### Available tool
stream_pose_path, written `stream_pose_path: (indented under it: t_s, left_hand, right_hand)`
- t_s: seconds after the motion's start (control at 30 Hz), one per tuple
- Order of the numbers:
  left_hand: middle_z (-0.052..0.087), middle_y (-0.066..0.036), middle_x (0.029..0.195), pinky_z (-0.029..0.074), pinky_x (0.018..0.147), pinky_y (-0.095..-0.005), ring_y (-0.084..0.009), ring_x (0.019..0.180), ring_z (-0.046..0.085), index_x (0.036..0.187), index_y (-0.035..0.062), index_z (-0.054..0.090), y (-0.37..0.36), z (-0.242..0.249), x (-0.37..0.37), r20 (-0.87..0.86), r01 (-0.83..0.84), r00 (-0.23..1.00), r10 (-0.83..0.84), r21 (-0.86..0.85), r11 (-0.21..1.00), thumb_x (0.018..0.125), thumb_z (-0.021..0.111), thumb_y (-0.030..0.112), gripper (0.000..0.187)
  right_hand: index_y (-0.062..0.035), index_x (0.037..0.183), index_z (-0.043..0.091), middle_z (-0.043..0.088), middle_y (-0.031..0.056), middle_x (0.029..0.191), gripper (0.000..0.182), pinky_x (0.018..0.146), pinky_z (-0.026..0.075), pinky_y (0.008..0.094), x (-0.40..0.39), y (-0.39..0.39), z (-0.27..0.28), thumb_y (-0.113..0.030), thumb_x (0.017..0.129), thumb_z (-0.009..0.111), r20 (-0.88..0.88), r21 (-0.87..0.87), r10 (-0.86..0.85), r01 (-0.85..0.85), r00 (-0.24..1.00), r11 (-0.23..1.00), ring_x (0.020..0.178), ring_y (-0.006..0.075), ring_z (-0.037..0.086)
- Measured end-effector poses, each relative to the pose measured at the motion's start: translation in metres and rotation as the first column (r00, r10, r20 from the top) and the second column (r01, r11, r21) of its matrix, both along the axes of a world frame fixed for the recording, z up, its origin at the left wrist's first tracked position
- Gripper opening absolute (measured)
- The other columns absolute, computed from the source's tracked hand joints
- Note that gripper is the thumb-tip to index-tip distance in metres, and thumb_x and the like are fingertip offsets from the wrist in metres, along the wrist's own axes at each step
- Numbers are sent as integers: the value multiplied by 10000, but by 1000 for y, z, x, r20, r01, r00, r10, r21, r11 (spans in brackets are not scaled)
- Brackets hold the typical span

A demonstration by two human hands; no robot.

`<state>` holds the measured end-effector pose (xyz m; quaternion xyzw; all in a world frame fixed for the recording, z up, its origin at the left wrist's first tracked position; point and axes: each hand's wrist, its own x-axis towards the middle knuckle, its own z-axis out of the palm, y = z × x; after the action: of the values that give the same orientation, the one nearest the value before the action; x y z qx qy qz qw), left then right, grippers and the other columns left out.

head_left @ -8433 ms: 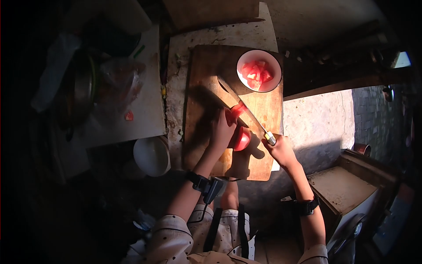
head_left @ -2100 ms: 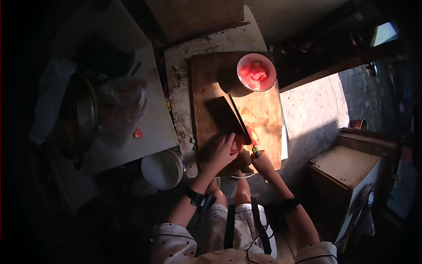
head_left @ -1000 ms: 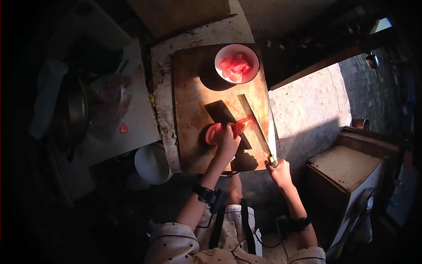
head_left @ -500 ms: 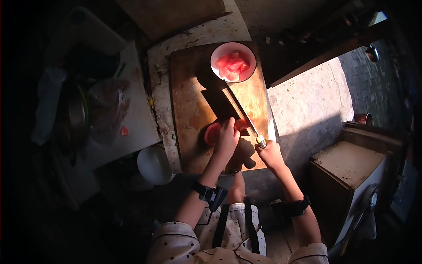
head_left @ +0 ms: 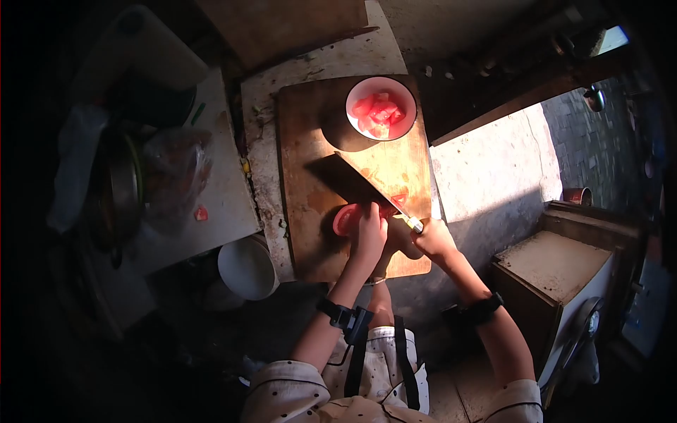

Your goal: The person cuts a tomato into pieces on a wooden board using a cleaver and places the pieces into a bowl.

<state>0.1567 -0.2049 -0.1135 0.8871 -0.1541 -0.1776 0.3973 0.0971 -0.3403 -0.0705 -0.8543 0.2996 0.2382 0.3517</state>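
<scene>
My right hand (head_left: 434, 241) is closed round the handle of a long knife (head_left: 377, 190), whose blade slants up and left over the wooden cutting board (head_left: 303, 155). The fingers of my left hand (head_left: 369, 229) press on a piece of tomato beside the blade. Next to them on the left lies a red tomato half (head_left: 345, 220). A small cut piece (head_left: 400, 200) is just right of the blade. Toward the board's far end stands a white bowl (head_left: 357, 94) holding several red chunks.
On the left, a pale surface (head_left: 229, 204) carries a plastic bag (head_left: 176, 169) and a red scrap (head_left: 201, 213). A white basin (head_left: 247, 268) is below it. At the right stands a wooden cabinet (head_left: 560, 264); a sunlit slab (head_left: 493, 162) lies beyond the board.
The knife's blade has swung left and lies more slanted. A small tomato piece now shows on the blade's right side. The whole view has shifted slightly.
</scene>
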Motion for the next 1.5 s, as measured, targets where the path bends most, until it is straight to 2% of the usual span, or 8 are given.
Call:
stream_pose_path:
  t_s: [0.23,0.27,0.37,0.57,0.77,1.2,1.4,1.5]
  left_hand:
    - [468,-239,964,436,672,-400,-370,816,512,1091,-64,355,-1,-7,-7,100,54,993,-63,91,994,697,515,6,431]
    - [468,-233,969,436,683,-396,-369,820,513,1106,-69,348,-2,-6,-6,33,56,998,-59,73,996,694,511,-7,447]
    - [469,-233,958,435,695,-391,-370,838,506,1103,-72,346,0,7,-6,43,56,997,-58,40,998,682,503,-31,451]
    - [487,-265,788,398,626,-452,-428,752,486,961,-43,400,-3,-4,-7,244,-7,969,35,-112,994,700,485,-34,275]
    - [488,-272,693,400,546,-456,-439,672,487,870,-29,402,-1,-4,-6,11,-52,999,53,-39,998,700,468,-26,182]
    - [487,-260,761,395,588,-448,-426,716,478,910,-37,406,-2,-5,-8,-65,-81,995,79,-35,996,705,486,-6,223]
    - [505,-222,780,419,557,-404,-379,694,518,945,-38,434,-2,-5,-7,217,-26,976,4,99,995,744,465,1,207]
    - [500,-225,804,425,570,-405,-375,691,520,971,-39,431,-1,-12,-11,186,-21,982,31,-54,998,752,441,-2,222]
  right_hand:
    - [36,684,569,523,265,618,223,599,454,398,4,-2,38,-186,678,550,77,89,-33,26,996,996,625,387,543]
    - [50,676,512,491,212,551,211,510,407,354,-1,-1,32,-152,703,567,131,124,-65,49,989,991,464,338,397]
    - [69,640,540,506,271,591,254,583,446,395,8,3,44,-181,682,556,63,136,-96,87,993,987,605,400,532]
    - [67,630,511,489,239,539,266,498,411,365,0,1,21,-181,690,584,60,121,-40,33,997,992,499,344,508]
    - [67,629,536,523,261,589,215,551,442,400,-6,4,-6,-148,632,524,-22,65,18,-17,1000,998,595,386,553]
    - [59,643,547,525,260,602,224,546,440,393,23,0,6,-165,649,530,51,80,78,-82,996,993,593,378,553]
    - [38,667,562,526,263,631,203,603,451,398,18,-4,44,-162,663,529,81,93,89,-96,993,991,646,393,542]
    - [44,671,551,510,271,615,205,598,445,396,6,2,48,-159,670,527,44,122,8,-13,999,992,640,397,536]
